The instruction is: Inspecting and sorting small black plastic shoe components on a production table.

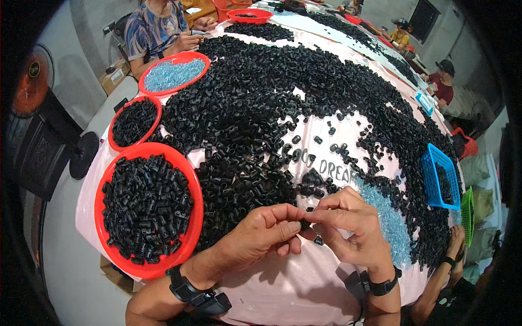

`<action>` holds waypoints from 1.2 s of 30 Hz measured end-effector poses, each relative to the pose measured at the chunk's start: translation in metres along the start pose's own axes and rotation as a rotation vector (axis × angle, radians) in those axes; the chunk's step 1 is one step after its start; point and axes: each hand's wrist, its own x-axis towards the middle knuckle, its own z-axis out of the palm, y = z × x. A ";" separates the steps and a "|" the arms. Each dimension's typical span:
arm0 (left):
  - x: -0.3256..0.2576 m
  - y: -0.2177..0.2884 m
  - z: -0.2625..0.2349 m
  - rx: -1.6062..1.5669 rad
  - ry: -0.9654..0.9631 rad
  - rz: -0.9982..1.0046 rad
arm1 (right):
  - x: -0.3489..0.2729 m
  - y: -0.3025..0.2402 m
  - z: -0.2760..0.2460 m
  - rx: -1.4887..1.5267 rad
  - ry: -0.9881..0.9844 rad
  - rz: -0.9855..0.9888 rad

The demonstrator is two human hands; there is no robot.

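My left hand [266, 231] is closed in a pinch around a small black plastic part [305, 224], mostly hidden by the fingers. My right hand [350, 225] meets it there, thumb and fingertips pressed together against the same part; whether they hold something else too small to see, I cannot tell. Another black part [319, 239] shows just below the right fingers. Beyond the hands, a big heap of like black parts [239, 119] spreads over the pink cloth [261, 299]. Right of my right hand lies a pile of small clear bluish pieces [383, 214].
At left stand a large red basin [199, 217] of black parts, a smaller red basin [111, 136] of thin black pieces and a red tray [206, 62] of bluish pieces. A blue basket [435, 204] and green basket [468, 217] stand at right. A co-worker's hand [457, 239] is near them.
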 end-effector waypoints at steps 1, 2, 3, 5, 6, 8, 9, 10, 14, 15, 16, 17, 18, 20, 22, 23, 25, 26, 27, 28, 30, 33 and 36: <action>0.001 -0.001 -0.001 -0.003 -0.001 -0.001 | -0.001 0.002 0.001 0.008 0.033 0.039; 0.002 -0.001 -0.003 -0.049 -0.017 -0.007 | -0.002 0.004 0.003 0.017 0.065 0.078; 0.003 -0.002 -0.004 -0.094 -0.033 -0.013 | -0.003 0.008 0.003 0.016 0.064 0.081; 0.002 -0.002 -0.001 -0.090 0.029 0.025 | -0.005 0.016 0.003 -0.129 0.007 0.221; 0.002 -0.002 0.000 -0.083 0.088 0.064 | -0.007 0.022 0.006 -0.201 -0.056 0.260; 0.002 -0.001 0.000 -0.082 0.103 0.064 | -0.007 0.025 0.009 -0.244 -0.116 0.242; 0.003 -0.001 0.000 -0.078 0.119 0.066 | -0.007 0.025 0.010 -0.285 -0.174 0.220; 0.003 -0.001 -0.001 -0.079 0.117 0.065 | -0.007 0.026 0.011 -0.291 -0.183 0.232; 0.004 -0.003 -0.002 0.018 0.113 0.050 | -0.011 0.035 0.014 -0.307 -0.154 0.181; 0.004 -0.003 -0.001 0.072 0.115 0.050 | -0.012 0.034 0.013 -0.299 -0.133 0.191; 0.004 -0.003 -0.001 0.072 0.113 0.051 | -0.011 0.034 0.013 -0.291 -0.113 0.201; 0.004 -0.003 0.000 0.123 0.130 0.048 | -0.010 0.031 0.012 -0.293 -0.112 0.201; 0.004 -0.004 0.001 0.175 0.147 0.044 | -0.009 0.026 0.009 -0.158 -0.031 0.232; 0.005 -0.004 -0.001 0.188 0.151 0.052 | -0.004 0.015 0.008 -0.012 0.041 0.256; 0.005 -0.005 -0.001 0.203 0.149 0.057 | -0.001 0.000 0.007 0.132 0.092 0.395; 0.005 -0.006 -0.001 0.200 0.132 0.064 | -0.001 0.003 0.010 0.131 0.092 0.396; 0.005 -0.006 0.000 0.196 0.116 0.072 | -0.002 0.013 0.018 -0.013 0.090 0.021; 0.004 -0.005 0.000 0.224 0.111 0.070 | 0.000 0.011 0.017 -0.040 0.093 0.012; 0.004 -0.004 0.000 0.253 0.106 0.068 | 0.000 0.009 0.015 -0.040 0.092 0.012; 0.004 -0.003 0.002 0.251 0.106 0.068 | -0.002 0.008 0.013 0.000 0.099 0.108; 0.004 -0.002 0.005 0.242 0.150 0.046 | -0.004 0.008 0.013 0.039 0.104 0.204; 0.005 -0.004 0.004 0.263 0.152 0.052 | -0.005 0.007 0.015 0.190 0.172 0.266; 0.006 -0.007 0.001 0.311 0.158 0.103 | -0.004 0.008 0.014 0.109 0.111 0.204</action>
